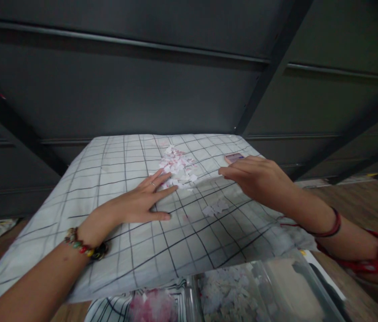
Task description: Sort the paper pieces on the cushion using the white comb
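Note:
My left hand (142, 199) lies with spread fingers on a white checked cloth (115, 156), its fingertips touching a heap of small white and pinkish paper scraps (177, 167). On the right, my right hand (256, 176) is closed in a pinch on the cloth, where a raised fold runs from its fingertips toward the heap. A smaller cluster of paper scraps (216, 208) rests below that fold. Just behind my right hand lies a phone (234, 158), partly covered by it.
Close to me stands a clear plastic box (194, 290) with many pale scraps inside. Left of it, pink scraps (153, 306) lie on striped material. Dark panels (142, 89) rise behind the cloth-covered surface. Wooden floor (370, 197) shows at right.

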The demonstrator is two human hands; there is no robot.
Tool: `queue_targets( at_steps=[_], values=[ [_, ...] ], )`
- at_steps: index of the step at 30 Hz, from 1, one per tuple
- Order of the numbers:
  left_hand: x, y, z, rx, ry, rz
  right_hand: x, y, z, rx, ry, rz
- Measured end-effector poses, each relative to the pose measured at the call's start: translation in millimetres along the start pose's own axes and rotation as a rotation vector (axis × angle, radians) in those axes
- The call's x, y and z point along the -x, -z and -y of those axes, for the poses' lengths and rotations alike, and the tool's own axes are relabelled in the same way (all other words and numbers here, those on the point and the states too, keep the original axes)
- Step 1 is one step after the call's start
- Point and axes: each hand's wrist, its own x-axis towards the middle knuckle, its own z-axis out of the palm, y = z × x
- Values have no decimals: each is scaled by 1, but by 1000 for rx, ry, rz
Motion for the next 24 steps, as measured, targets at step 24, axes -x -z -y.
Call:
queue_targets(
  at_steps=[24],
  values=[
    [1, -1, 1, 22, -1, -18, -9, -5, 1, -112, -82, 6]
  ],
)
